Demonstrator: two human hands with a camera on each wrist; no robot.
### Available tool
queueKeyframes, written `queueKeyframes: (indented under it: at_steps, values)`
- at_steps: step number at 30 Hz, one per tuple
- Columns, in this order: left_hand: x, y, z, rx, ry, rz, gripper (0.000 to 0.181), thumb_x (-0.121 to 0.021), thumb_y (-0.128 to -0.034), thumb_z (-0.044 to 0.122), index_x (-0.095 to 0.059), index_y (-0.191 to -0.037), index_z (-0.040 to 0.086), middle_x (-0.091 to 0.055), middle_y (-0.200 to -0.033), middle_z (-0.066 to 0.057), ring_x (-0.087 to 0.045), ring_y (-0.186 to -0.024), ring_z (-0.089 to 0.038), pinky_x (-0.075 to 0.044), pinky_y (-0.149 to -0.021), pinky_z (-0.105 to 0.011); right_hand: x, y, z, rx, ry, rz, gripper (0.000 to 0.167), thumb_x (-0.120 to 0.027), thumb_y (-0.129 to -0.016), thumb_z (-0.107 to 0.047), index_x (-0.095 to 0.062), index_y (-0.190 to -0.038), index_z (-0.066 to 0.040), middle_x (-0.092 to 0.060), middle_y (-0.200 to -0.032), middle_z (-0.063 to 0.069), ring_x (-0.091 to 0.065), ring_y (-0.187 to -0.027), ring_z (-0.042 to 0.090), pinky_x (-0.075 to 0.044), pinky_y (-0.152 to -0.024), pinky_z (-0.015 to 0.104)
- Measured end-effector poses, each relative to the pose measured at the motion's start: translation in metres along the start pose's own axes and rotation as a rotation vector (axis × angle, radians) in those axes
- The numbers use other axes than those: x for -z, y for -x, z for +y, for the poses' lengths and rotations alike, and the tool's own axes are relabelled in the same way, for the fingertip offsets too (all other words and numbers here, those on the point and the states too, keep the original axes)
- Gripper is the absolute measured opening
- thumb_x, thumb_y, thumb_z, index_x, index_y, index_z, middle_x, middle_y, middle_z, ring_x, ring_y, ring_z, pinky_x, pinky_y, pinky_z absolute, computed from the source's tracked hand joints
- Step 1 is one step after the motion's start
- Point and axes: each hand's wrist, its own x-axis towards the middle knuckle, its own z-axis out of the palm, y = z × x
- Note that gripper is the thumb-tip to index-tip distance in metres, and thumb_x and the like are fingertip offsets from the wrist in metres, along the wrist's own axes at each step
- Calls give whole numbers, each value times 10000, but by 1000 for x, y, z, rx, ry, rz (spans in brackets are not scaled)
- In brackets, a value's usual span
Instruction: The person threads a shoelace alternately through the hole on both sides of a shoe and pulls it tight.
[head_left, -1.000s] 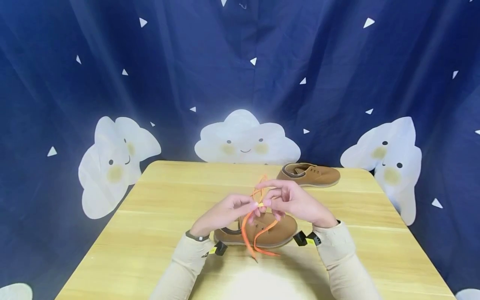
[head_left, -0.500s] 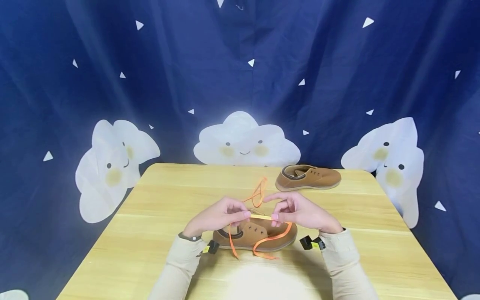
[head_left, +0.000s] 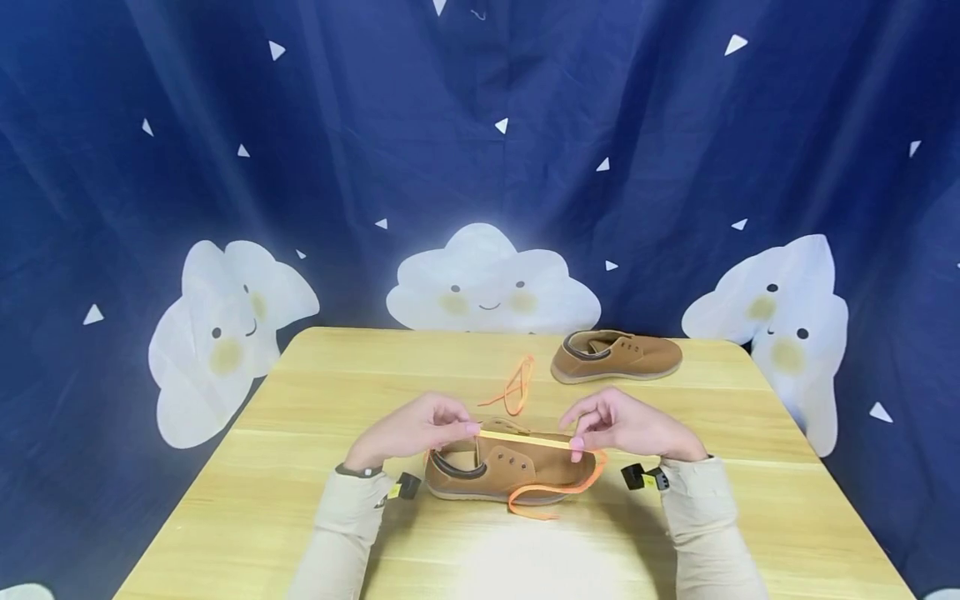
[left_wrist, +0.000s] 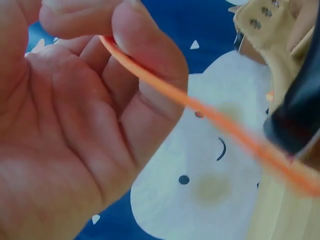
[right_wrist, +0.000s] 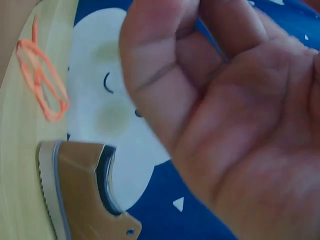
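Observation:
An orange lace [head_left: 525,438] is stretched between both hands, just above a brown shoe [head_left: 510,471] with bare eyelets. The left hand [head_left: 416,429] pinches one part of it between thumb and fingers; in the left wrist view the lace [left_wrist: 200,107] runs out from under the fingers of that hand [left_wrist: 85,115]. The right hand [head_left: 626,425] pinches the other part, and from there a loose length curves down over the shoe's toe to the table in front. In the right wrist view the right hand [right_wrist: 240,115] shows its palm; its pinch is out of frame.
A second brown shoe [head_left: 618,357] stands at the back right of the wooden table [head_left: 337,375]. A looped orange lace [head_left: 519,385] lies behind the near shoe. A dark blue curtain [head_left: 450,183] with smiling clouds hangs behind the table.
The hands came down from above the shoe and moved apart, drawing the lace between them from a short piece to a long straight span. The looped lace now lies separate on the table.

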Motion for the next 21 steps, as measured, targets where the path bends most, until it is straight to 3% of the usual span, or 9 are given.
queueKeyframes:
  at_steps: [5,10,17,21]
  values:
    - [5,4,-3,19,-13,23,217,-614,-1039,277,-743,-945,130,-469,-657,75,-394,-566,-44,-347,-536,-201,1,2,9,53,-1,-85,156,-705,-949,-27,-724,-1039,99,-770,-881,258,-781,-811,179,-605,-730,247]
    - [1,0,1,-15,-25,-5,224,-624,-1036,263,-757,-972,95,-534,-696,87,-424,-601,-36,-370,-571,-195,-6,-3,11,64,51,-158,155,-738,-933,-59,-763,-1023,65,-762,-867,248,-656,-717,13,-544,-627,185]
    - [-16,-8,12,-81,-37,-95,271,-629,-1033,264,-759,-981,32,-522,-670,81,-387,-552,-2,-346,-533,-173,-36,-33,-5,72,168,-26,225,-686,-1000,-193,-764,-1159,-54,-781,-1051,121,-687,-906,51,-591,-793,267]
    - [-21,-12,15,-94,-24,-124,271,-631,-1033,257,-753,-999,17,-435,-630,83,-322,-521,-5,-292,-509,-173,-51,-47,-10,99,114,-21,214,-678,-1006,-177,-768,-1115,-17,-775,-994,145,-664,-812,26,-573,-724,225]
